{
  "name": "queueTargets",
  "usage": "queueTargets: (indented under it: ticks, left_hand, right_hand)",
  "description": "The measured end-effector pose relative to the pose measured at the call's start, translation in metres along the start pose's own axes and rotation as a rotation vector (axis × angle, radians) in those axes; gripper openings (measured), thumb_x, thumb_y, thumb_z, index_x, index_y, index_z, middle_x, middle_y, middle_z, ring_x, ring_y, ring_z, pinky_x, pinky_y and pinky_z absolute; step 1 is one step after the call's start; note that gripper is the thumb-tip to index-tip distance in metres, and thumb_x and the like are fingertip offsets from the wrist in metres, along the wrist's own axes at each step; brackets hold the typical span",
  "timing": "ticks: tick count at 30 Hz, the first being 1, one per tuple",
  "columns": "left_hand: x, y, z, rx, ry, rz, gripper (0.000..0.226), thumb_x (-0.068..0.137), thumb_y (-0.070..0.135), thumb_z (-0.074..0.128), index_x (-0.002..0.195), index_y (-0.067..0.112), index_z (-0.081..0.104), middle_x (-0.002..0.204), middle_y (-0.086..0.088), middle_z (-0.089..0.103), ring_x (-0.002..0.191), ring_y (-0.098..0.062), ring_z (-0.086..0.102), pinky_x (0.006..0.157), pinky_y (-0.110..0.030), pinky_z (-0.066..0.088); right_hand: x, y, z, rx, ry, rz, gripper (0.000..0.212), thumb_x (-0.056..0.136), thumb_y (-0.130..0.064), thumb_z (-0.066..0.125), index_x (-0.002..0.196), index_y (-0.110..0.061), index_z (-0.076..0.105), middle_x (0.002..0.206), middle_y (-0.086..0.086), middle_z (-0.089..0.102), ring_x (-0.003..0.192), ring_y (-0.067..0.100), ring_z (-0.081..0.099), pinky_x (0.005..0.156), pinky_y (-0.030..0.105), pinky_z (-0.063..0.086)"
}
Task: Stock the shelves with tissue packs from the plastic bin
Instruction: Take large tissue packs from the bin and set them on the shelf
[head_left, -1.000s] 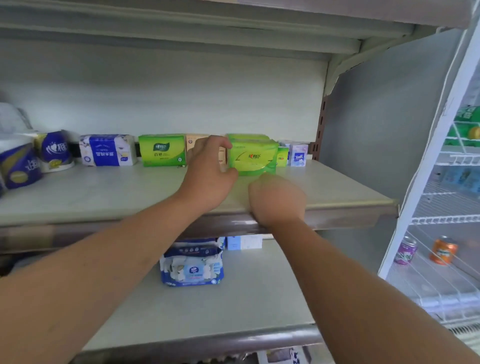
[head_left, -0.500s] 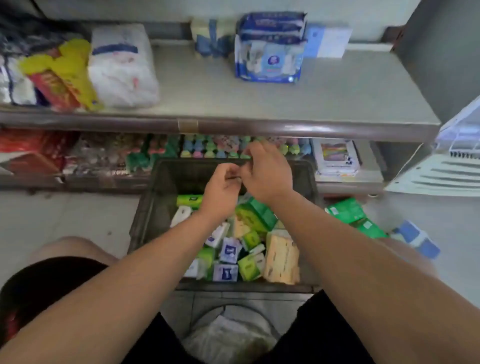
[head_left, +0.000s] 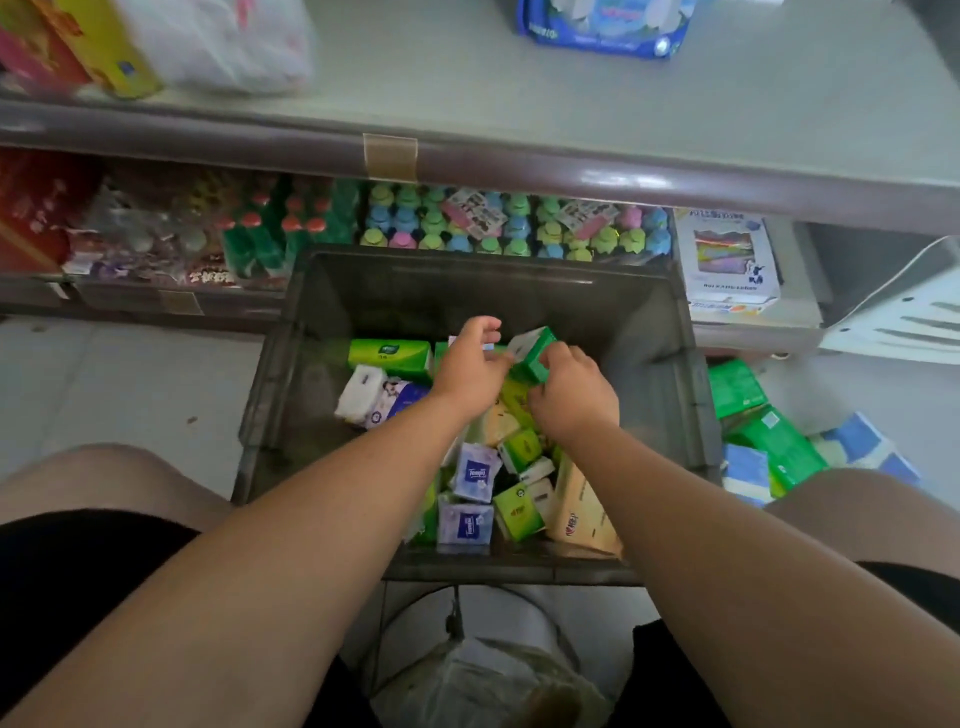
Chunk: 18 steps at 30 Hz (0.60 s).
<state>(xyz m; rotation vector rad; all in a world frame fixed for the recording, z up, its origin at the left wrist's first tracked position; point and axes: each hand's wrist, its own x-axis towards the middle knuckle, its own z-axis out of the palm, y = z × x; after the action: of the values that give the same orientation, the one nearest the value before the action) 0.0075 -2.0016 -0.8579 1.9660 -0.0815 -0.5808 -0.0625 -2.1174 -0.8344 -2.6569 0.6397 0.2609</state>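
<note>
Both hands have dropped from above the grey plastic bin (head_left: 311, 364) into it since half a second ago, the view now closer. Above it runs the shelf (head_left: 519, 119); loose tissue packs fill the bin's near half. Right hand (head_left: 571, 397) has its grip closed on a small green tissue pack (head_left: 535, 353), tilted, just beyond its knuckles. Left hand (head_left: 470, 371) touches that pack's left side, fingers loosely curled, grip open.
</note>
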Motion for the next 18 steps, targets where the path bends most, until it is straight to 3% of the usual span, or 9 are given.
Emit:
queueTargets:
  ticks: [7, 12, 18]
  left_hand:
    - [0.064, -0.005, 0.032, 0.244, -0.108, -0.223, 0.068, 0.088, 0.040, 0.065, 0.147, 0.024, 0.035, 0.146, -0.006, 0.046, 0.128, -0.025, 0.049, 0.097, -0.028, 0.040]
    - [0.082, -0.008, 0.056, 0.377, -0.183, -0.300, 0.073, 0.075, 0.061, 0.068, 0.134, 0.020, 0.049, 0.136, -0.006, 0.054, 0.122, -0.028, 0.053, 0.091, -0.032, 0.045]
    - [0.088, -0.013, 0.060, 0.477, -0.179, -0.283, 0.074, 0.078, 0.056, 0.069, 0.134, 0.011, 0.049, 0.134, -0.012, 0.056, 0.119, -0.032, 0.055, 0.085, -0.033, 0.050]
  right_hand:
    - [0.029, 0.024, 0.030, 0.026, -0.126, 0.087, 0.037, 0.086, -0.017, 0.055, 0.123, -0.011, 0.050, 0.125, 0.011, 0.051, 0.119, 0.032, 0.049, 0.093, 0.038, 0.044]
    - [0.039, 0.033, 0.047, 0.046, -0.129, 0.106, 0.051, 0.084, -0.009, 0.055, 0.134, -0.009, 0.045, 0.130, 0.012, 0.050, 0.122, 0.030, 0.049, 0.097, 0.036, 0.044]
    - [0.052, 0.034, 0.050, 0.026, -0.155, 0.097, 0.047, 0.084, -0.004, 0.054, 0.131, -0.008, 0.047, 0.130, 0.013, 0.050, 0.122, 0.030, 0.050, 0.098, 0.035, 0.043]
